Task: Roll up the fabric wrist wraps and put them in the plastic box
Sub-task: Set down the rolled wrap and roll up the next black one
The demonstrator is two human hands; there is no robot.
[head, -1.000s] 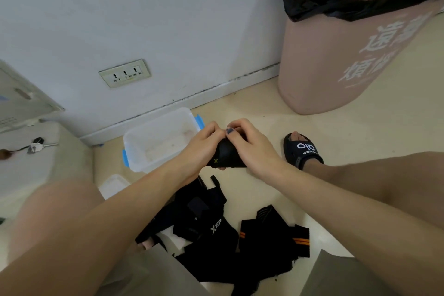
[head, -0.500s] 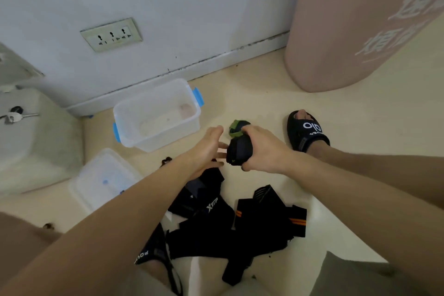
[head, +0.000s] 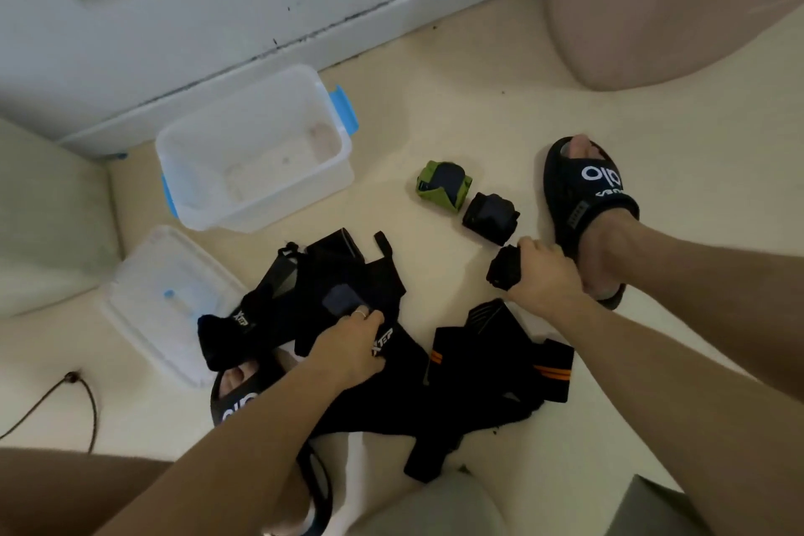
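1. Plastic box (head: 261, 152): clear, blue latches, on the floor by the skirting board; no wraps inside.
2. Box lid (head: 161, 300): flat on the floor, near side of the box, touching the loose pile.
3. Green rolled wrap (head: 443, 185): on the floor, right of the box, well apart from it.
4. Black rolled wrap (head: 490, 211): just beside the green one, nearer me.
5. Third rolled wrap (head: 504, 268): black, at floor level; my right hand (head: 544, 274) is curled round it, next to my right slipper (head: 587, 196).
6. Loose pile of wrist wraps (head: 348, 318): black, some with orange stripes, unrolled between my feet; my left hand (head: 350, 344) pinches one. Hands are well apart.
7. Pink bin (head: 678, 0): far right corner.
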